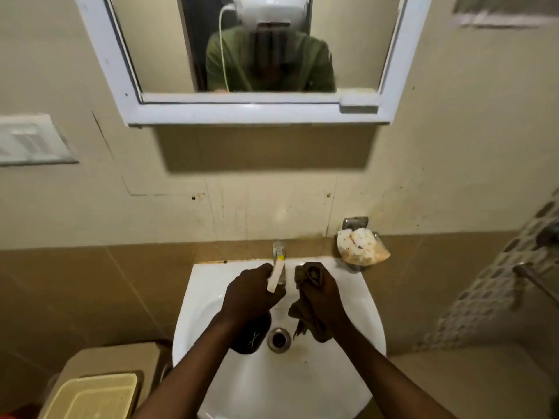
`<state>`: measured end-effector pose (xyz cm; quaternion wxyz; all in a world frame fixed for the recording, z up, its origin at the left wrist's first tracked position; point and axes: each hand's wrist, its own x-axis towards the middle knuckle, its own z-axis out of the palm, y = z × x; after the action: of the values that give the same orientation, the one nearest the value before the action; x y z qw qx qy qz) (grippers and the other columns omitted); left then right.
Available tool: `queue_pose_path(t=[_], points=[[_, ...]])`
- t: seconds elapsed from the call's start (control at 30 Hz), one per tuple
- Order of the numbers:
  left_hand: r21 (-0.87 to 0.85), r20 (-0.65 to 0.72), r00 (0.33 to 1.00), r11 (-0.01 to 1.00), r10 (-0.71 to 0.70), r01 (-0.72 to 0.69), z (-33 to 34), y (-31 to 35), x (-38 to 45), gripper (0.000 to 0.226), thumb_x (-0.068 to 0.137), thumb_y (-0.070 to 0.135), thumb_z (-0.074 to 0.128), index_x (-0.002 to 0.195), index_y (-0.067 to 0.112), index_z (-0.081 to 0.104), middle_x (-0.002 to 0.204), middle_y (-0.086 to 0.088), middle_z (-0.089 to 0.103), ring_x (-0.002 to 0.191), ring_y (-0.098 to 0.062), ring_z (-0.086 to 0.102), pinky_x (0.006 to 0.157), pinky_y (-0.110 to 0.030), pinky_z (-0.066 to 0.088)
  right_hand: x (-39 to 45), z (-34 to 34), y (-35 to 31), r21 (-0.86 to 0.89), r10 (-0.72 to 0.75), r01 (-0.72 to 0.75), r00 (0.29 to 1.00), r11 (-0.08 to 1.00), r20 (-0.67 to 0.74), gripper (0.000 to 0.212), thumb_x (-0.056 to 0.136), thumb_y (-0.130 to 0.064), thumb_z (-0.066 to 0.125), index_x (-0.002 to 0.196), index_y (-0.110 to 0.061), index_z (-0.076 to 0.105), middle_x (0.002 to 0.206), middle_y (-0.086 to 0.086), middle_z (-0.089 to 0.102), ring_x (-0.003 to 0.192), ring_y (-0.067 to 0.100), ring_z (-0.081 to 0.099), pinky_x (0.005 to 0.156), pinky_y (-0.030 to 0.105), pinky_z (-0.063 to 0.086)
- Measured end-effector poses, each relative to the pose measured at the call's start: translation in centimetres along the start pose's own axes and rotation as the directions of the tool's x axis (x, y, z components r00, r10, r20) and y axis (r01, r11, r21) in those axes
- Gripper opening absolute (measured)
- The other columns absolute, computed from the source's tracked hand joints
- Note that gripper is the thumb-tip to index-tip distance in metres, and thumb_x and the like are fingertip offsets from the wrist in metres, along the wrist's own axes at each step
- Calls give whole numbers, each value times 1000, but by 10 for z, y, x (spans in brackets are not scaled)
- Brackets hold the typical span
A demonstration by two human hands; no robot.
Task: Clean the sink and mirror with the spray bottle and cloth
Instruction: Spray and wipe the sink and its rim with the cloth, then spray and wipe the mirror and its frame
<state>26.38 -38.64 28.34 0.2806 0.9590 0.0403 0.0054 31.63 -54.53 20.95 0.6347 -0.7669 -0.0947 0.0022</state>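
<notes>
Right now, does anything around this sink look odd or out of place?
Yes. A crumpled, stained wrapper is stuffed into the wall-mounted soap holder right of the tap, and brownish stains mark the sink near the drain.

Single head-worn wide-angle cam, looking forward and steeply down over the sink (pixel 211 373) from close range, both forearms entering from the bottom edge. It's facing the wall, catching the mirror (pixel 257 110) at the top of frame. Edges are bowing from lens distortion.

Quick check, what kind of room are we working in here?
Most likely a small bathroom: a white sink with a tap, a framed mirror on the wall above it, and a soap dish beside it.
</notes>
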Motion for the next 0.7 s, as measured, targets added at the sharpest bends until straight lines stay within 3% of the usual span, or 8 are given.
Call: queue_pose_path(t=[0.13, 0.23, 0.37, 0.5, 0.63, 0.7], points=[[-40, -74, 997, 999, 33, -36, -46, 40, 7, 21, 78, 42, 57, 83, 23, 48, 83, -2, 63, 81, -27, 59, 63, -32, 39, 16, -11, -76, -16, -172, 171, 984, 985, -39, 20, 77, -15, 55, 96, -14, 58, 90, 3, 62, 84, 3, 60, 77, 16, 46], [-15, -145, 985, 996, 89, -92, -87, 75, 4, 34, 67, 46, 48, 86, 19, 53, 88, -6, 68, 85, -30, 61, 64, -31, 38, 22, -21, -139, 34, -263, 267, 961, 963, -91, 26, 73, -21, 57, 98, -14, 59, 94, 8, 65, 89, 16, 62, 80, 25, 49], [9, -225, 955, 980, 195, -198, -140, 110, -4, 35, 63, 45, 46, 87, 22, 55, 90, -7, 70, 89, -33, 63, 71, -37, 50, 24, -34, -211, 20, -352, 358, 925, 934, -142, 27, 73, -20, 57, 99, -12, 60, 94, 10, 67, 85, 16, 62, 78, 28, 49], [33, -311, 899, 949, 308, -314, -186, 144, -20, 41, 69, 44, 45, 99, 21, 59, 101, -9, 71, 94, -36, 63, 72, -35, 47, 13, -46, -275, -21, -459, 465, 866, 885, -197, 29, 74, -16, 57, 104, -14, 60, 98, 11, 66, 92, 20, 63, 83, 31, 51], [-97, -370, 868, 916, 331, -390, -221, 175, -44, 42, 71, 42, 48, 105, 19, 60, 99, -9, 70, 92, -32, 63, 78, -38, 51, -4, -57, -325, -34, -520, 531, 812, 846, -263, 33, 82, -7, 63, 108, -20, 46, 97, -2, 60, 88, 7, 59, 77, 13, 46], [-195, -374, 857, 873, 355, -447, -231, 191, -57, 42, 72, 39, 51, 107, 16, 60, 99, -10, 69, 92, -31, 64, 84, -43, 53, -10, -63, -343, -13, -529, 553, 788, 833, -315, 32, 83, -13, 63, 109, -19, 46, 100, 1, 61, 92, 12, 60, 80, 17, 47]])
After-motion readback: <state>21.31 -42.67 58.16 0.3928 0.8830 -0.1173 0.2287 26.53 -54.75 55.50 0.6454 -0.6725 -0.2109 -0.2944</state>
